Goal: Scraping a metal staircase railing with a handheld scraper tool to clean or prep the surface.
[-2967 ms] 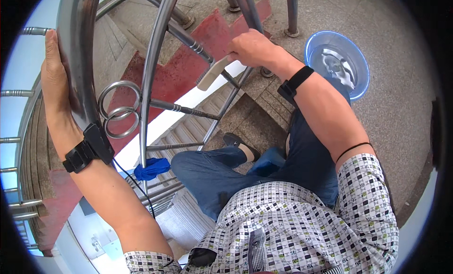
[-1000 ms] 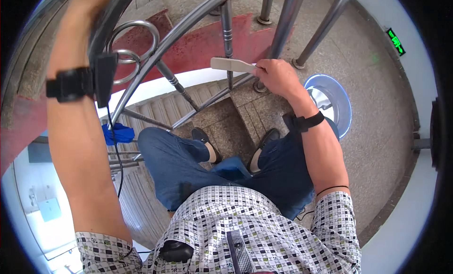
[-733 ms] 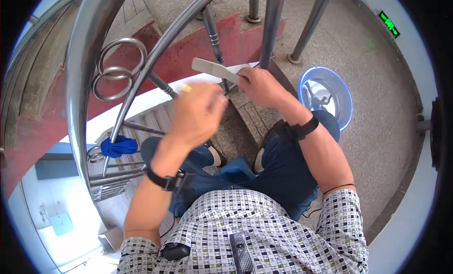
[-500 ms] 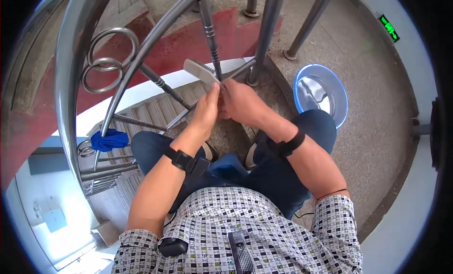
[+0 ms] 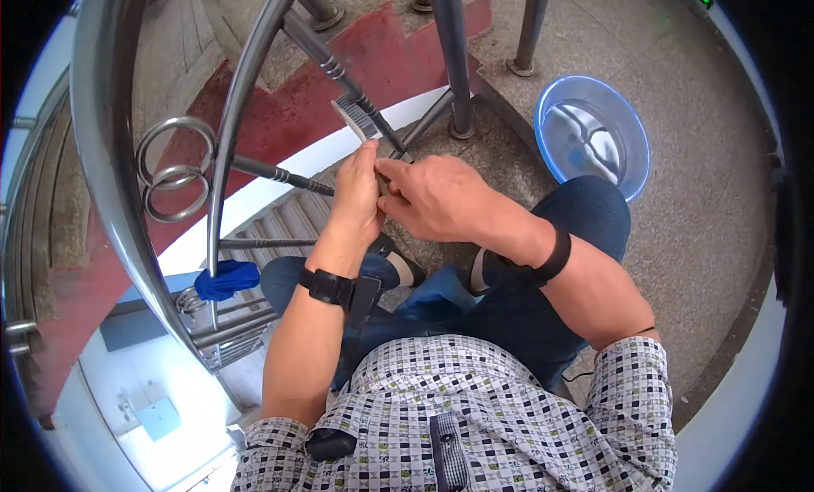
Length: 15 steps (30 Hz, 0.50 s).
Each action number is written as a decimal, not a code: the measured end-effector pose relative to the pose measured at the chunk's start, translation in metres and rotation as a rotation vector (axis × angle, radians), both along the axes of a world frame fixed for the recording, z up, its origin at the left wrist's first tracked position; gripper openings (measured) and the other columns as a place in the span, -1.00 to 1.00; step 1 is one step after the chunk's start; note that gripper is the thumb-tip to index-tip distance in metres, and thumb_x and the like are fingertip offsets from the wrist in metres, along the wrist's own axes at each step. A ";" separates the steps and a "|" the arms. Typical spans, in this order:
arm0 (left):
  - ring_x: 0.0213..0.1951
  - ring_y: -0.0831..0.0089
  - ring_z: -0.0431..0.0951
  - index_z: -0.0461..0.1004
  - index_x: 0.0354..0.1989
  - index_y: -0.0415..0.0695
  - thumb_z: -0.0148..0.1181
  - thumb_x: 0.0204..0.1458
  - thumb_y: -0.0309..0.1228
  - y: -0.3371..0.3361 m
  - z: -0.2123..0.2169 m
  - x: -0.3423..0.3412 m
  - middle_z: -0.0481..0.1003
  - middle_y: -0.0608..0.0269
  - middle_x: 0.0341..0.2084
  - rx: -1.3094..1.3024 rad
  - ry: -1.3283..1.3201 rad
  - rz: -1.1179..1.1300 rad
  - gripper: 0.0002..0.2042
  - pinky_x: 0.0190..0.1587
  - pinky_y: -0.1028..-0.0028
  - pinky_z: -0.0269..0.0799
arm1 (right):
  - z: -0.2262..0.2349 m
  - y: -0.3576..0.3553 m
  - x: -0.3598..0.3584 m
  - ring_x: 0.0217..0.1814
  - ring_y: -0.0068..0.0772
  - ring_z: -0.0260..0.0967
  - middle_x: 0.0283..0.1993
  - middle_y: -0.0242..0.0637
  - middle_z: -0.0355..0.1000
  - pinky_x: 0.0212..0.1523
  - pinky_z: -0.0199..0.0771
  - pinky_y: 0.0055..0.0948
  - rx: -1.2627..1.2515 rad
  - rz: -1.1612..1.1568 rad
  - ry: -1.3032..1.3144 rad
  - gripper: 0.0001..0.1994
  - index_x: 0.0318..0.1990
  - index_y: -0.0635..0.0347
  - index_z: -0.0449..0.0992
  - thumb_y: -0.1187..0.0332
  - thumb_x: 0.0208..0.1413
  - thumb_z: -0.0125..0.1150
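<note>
Near: the seated person is holding both hands together in front of the knees. The left hand (image 5: 359,187) is curling closed around a beige brush (image 5: 351,119), its thumb pressing near the neck. The right hand (image 5: 441,197) is bending its fingers in against the left; most of the handle is hiding between them, so I cannot tell whether the right is gripping it too.

Key relation: the brush head is projecting beyond the left fingers, its long axis slanting away from the person and leftward. The dark bristles are facing the far, right side, toward the slanting metal bar (image 5: 331,66) of the railing. Head and bar are lying close in line of sight; contact I am not able to judge. The left hand is sitting nearer the brush head.

Farther: a blue basin (image 5: 543,140) is standing on the speckled floor (image 5: 695,170), beyond the right knee, nearer the right hand. To the left, a blue cloth (image 5: 227,280) is hanging on the railing, below two linked-looking rings (image 5: 176,122).
</note>
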<state>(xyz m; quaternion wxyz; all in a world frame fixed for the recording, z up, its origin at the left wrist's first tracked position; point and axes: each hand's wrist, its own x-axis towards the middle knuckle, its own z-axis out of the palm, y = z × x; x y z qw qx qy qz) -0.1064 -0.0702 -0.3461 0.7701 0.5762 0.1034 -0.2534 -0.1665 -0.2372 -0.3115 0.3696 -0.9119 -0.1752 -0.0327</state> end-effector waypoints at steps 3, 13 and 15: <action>-0.44 0.43 0.51 0.43 -0.10 -0.15 0.04 0.42 -0.17 -0.027 0.023 -0.016 0.51 0.28 -0.44 0.066 0.001 0.084 -0.73 -0.37 0.36 0.46 | 0.011 -0.015 -0.001 -0.40 0.15 0.59 -0.48 0.01 0.58 -0.35 0.60 0.04 0.019 -0.013 -0.071 -0.78 -0.19 0.23 0.61 0.25 0.18 0.26; -0.69 0.48 0.19 0.18 -0.39 -0.01 -0.16 0.48 -0.06 -0.035 0.024 0.012 0.12 0.41 -0.66 0.295 -0.016 0.146 -0.61 -0.65 0.36 0.10 | 0.003 -0.037 0.023 -0.46 0.11 0.60 -0.56 0.01 0.54 -0.37 0.63 -0.04 -0.121 -0.106 -0.108 -0.80 -0.53 0.18 0.64 0.31 0.06 0.28; -0.72 0.52 0.15 0.23 -0.31 -0.04 -0.16 0.48 -0.08 -0.028 0.028 0.022 0.14 0.41 -0.64 0.308 -0.023 0.153 -0.65 -0.70 0.41 0.07 | 0.002 -0.036 0.028 -0.45 0.11 0.60 -0.55 0.01 0.55 -0.36 0.63 -0.04 -0.151 -0.094 -0.098 -0.81 -0.54 0.19 0.64 0.32 0.05 0.28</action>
